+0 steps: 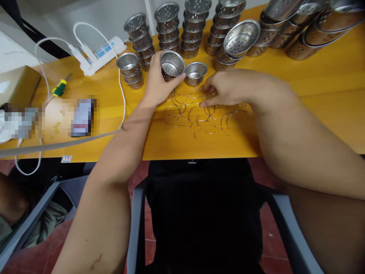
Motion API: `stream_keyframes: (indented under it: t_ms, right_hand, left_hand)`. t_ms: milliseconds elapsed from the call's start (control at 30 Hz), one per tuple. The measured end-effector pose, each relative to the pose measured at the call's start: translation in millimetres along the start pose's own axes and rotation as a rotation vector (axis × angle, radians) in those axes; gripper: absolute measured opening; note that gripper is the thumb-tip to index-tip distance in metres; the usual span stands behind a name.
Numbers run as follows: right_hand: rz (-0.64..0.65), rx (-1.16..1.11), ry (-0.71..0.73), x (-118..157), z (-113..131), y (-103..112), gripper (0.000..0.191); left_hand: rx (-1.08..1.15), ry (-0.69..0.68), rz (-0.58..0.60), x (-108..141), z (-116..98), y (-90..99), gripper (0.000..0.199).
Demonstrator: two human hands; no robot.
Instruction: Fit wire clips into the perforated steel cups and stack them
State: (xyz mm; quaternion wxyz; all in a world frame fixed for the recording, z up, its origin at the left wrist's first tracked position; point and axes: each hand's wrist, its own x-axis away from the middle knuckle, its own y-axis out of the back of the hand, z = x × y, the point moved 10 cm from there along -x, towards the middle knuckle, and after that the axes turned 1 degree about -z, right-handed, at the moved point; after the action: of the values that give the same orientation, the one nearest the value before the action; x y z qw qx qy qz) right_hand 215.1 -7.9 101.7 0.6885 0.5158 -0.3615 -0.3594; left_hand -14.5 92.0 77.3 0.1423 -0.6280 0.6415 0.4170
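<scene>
- Left hand: we see the left hand (157, 84) curled about a round, silver-coloured, perforated metal cup (172, 65), fingers at its left side and thumb reaching along its near right side; the cup's open mouth faces up.
- Right hand: the right hand (226, 86) is bent, palm down, thumb and forefinger drawn toward each other just above thin, curved, copper-coloured wires (183, 126). The fingertips are small and partly hidden here, so we cannot tell whether a wire is pinched between them.
- Principal relation: we find the wires mostly to the left of the right fingertips and toward the body, scattered in arcs with no common long axis. The right hand is the nearer; the left hand lies beyond them, farther to the left.
- Second vessel: a shallow, silver-coloured metal cup (195, 74) stands upright between the two hands, just beside the held cup.
- Arm pose: we note the right forearm (270, 99) entering from the right, with the left forearm (132, 133) slanting outward from the body.
- Surroundings: beyond the hands we observe stacks of perforated cups (168, 23) on the yellow wooden table (159, 150); a short stack of cups (133, 78) stands left of the left hand.
</scene>
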Motion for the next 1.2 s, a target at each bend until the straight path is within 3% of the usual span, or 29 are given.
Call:
stream_keyframes:
  t_ms: [67, 200, 400, 633, 800, 933, 1033, 1200]
  right_hand:
    - [0.035, 0.065, -0.004, -5.6, 1.1, -6.2, 0.005]
    - [0.018, 0.095, 0.039, -11.9, 9.7, -9.3, 0.021]
    - [-0.036, 0.061, 0.100, -16.6, 14.8, -10.8, 0.014]
    - [-0.125, -0.203, 0.083, -0.3, 15.7, 22.2, 0.016]
    - [-0.285, -0.329, 0.072, 7.9, 8.5, 37.1, 0.013]
    - [-0.382, -0.468, -0.029, 2.6, -8.2, 35.7, 0.023]
    - [-0.450, -0.567, -0.029, -3.2, -13.8, 33.4, 0.018]
    - [-0.488, -0.769, -0.031, -6.7, -12.7, 28.4, 0.026]
  left_hand:
    - [-0.001, 0.003, 0.011, -0.1, -3.9, -0.1, 0.088]
    - [-0.002, 0.007, 0.042, -0.8, -7.3, -2.2, 0.075]
    - [-0.020, 0.000, 0.037, -0.1, -12.3, -2.2, 0.082]
    - [-0.044, -0.041, 0.058, -0.7, -12.5, -2.6, 0.077]
    - [0.010, -0.034, 0.032, 0.0, -2.8, -3.4, 0.084]
    - [0.016, -0.023, 0.073, -0.2, -18.4, -9.2, 0.088]
    - [0.040, 0.013, 0.107, -1.6, -29.6, -13.8, 0.090]
    - [0.065, 0.007, 0.098, -3.6, -26.9, -15.2, 0.099]
